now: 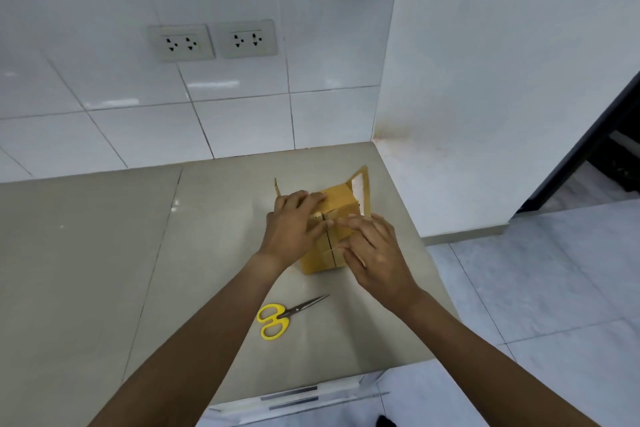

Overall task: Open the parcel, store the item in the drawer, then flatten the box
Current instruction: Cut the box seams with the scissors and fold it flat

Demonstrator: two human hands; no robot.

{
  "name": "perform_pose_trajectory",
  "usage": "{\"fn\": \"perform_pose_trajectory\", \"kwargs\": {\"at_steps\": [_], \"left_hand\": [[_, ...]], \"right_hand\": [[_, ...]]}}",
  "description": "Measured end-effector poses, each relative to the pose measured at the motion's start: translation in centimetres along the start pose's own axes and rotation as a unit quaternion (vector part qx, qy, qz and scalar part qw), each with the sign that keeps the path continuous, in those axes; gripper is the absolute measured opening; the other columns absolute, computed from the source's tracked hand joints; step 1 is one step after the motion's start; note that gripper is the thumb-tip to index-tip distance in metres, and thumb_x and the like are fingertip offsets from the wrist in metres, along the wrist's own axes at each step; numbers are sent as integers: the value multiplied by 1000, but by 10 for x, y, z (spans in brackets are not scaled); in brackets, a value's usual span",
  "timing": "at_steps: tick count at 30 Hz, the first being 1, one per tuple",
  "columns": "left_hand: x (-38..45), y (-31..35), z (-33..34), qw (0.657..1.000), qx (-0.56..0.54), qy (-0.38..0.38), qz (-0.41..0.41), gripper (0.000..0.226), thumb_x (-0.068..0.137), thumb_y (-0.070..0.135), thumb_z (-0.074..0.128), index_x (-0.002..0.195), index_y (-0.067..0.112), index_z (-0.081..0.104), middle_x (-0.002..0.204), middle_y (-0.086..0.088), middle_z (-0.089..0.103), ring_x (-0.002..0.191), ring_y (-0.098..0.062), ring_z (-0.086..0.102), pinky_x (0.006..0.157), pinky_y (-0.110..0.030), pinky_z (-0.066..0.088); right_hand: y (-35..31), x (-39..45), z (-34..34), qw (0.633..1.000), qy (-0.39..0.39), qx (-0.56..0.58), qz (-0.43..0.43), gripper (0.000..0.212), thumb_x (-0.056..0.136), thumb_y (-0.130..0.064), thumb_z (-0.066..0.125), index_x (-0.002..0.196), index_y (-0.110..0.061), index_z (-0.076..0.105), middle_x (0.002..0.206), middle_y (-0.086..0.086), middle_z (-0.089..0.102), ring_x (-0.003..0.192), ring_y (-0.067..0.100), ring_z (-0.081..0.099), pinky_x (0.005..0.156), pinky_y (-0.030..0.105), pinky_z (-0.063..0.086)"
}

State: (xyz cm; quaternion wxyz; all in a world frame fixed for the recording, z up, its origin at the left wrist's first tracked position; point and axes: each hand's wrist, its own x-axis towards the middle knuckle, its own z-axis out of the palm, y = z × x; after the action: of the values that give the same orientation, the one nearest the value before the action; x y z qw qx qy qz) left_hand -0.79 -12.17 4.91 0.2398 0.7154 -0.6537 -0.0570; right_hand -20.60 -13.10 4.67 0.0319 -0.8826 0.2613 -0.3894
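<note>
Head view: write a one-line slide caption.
Both hands, left and right, work on the cardboard box on the counter; yellow scissors lie nearby.

text: none legible | white label [357,188] on box [337,199] flap: print too blurred to read

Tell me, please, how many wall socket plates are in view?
2: the left socket plate and the right socket plate, side by side on the tiled wall above the counter.

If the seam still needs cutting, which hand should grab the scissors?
Left, probably. The scissors lie on the counter near the box, closer below the left hand. The right hand rests fingers across the box's seam and can steady it.
</note>
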Motion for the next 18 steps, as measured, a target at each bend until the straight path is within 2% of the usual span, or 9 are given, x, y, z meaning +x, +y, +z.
{"fn": "perform_pose_trajectory", "kwargs": {"at_steps": [4, 6, 7, 10, 12, 15, 18], "left_hand": [[2, -6, -2, 994, -69, 49, -63, 50, 85, 57, 55, 128, 33, 47, 126, -3, 55, 116, -28, 46, 96, -41, 41], [-1, -12, -7, 966, -188, 106, -142, 45, 83, 60, 54, 119, 33, 47, 114, -5, 60, 105, -28, 54, 90, -43, 47], [-4, -13, -7, 936, -259, 121, -203, 43, 81, 62, 53, 114, 35, 47, 109, -4, 60, 101, -29, 58, 84, -47, 52], [-18, -16, -4, 820, -426, 75, -375, 41, 81, 62, 57, 107, 32, 49, 109, -3, 55, 99, -29, 58, 62, -50, 60], [-28, -21, -3, 768, -479, 35, -423, 44, 81, 59, 61, 109, 26, 53, 108, -1, 54, 94, -25, 55, 54, -46, 59], [-28, -29, -7, 749, -495, -3, -441, 40, 79, 59, 63, 102, 27, 55, 106, 3, 52, 92, -24, 52, 51, -44, 58], [-21, -35, -14, 743, -482, -37, -463, 44, 79, 58, 63, 107, 26, 54, 114, -3, 48, 106, -33, 48, 51, -45, 58]], "right_hand": [[0, 5, -11, 996, 31, 41, 76, 7, 91, -7, 57, 92, -9, 64, 124, 9, 62, 113, 24, 57, 96, 43, 44], [0, 12, -18, 987, 62, 84, 125, 9, 93, -8, 54, 99, -9, 60, 125, 4, 60, 115, 20, 55, 97, 40, 45], [0, 15, -22, 980, 80, 105, 149, 11, 95, -11, 52, 102, -8, 59, 123, 0, 59, 116, 18, 54, 97, 40, 45], [-1, 28, -35, 955, 144, 163, 202, 11, 95, -15, 49, 104, -12, 55, 117, -10, 57, 113, 12, 56, 96, 33, 46], [-2, 34, -42, 941, 172, 190, 223, 9, 96, -14, 49, 100, -21, 53, 118, -6, 61, 113, 10, 56, 95, 27, 46], [-4, 39, -50, 930, 188, 212, 235, 14, 96, -11, 49, 100, -24, 52, 116, 0, 64, 119, 12, 56, 98, 28, 45], [-6, 39, -54, 930, 193, 211, 229, 16, 97, -10, 48, 100, -25, 52, 115, 0, 65, 119, 13, 56, 97, 27, 45]]}}
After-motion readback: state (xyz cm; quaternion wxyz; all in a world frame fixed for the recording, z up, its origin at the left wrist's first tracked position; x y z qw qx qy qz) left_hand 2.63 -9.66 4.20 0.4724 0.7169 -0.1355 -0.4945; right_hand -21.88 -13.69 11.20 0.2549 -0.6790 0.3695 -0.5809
